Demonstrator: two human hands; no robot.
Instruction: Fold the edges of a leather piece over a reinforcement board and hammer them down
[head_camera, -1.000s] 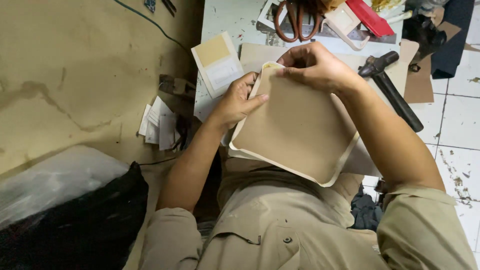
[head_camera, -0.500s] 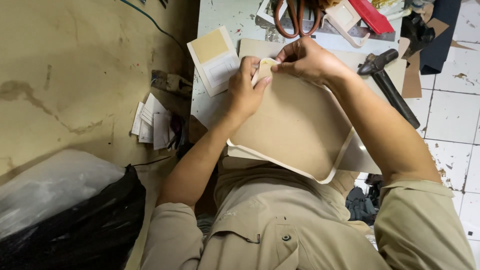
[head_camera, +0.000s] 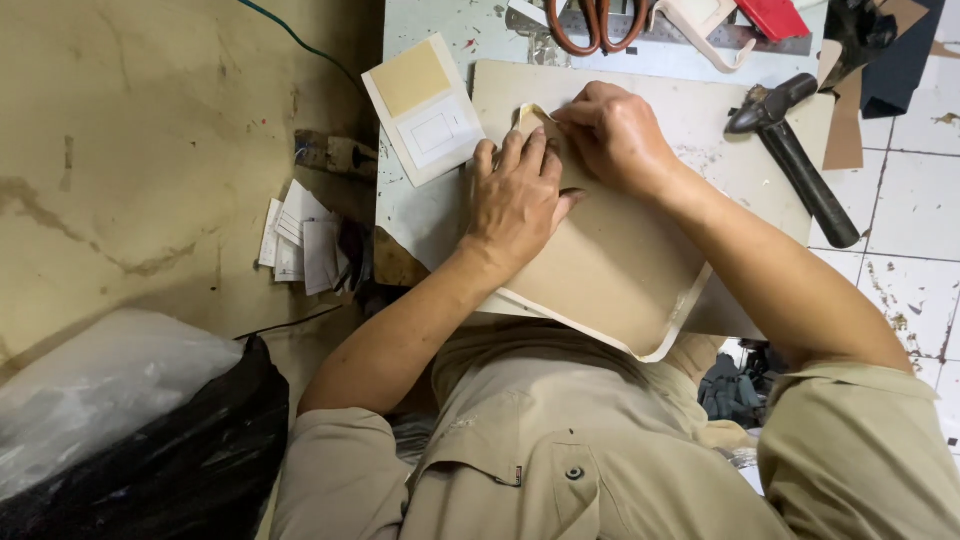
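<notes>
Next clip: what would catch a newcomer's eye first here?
Both hands meet at the top corner of a tan panel with a pale folded edge at centre: the left hand presses it flat, the right hand pinches the corner. A black hammer lies to the right, and orange-handled scissors sit at the top edge.
</notes>
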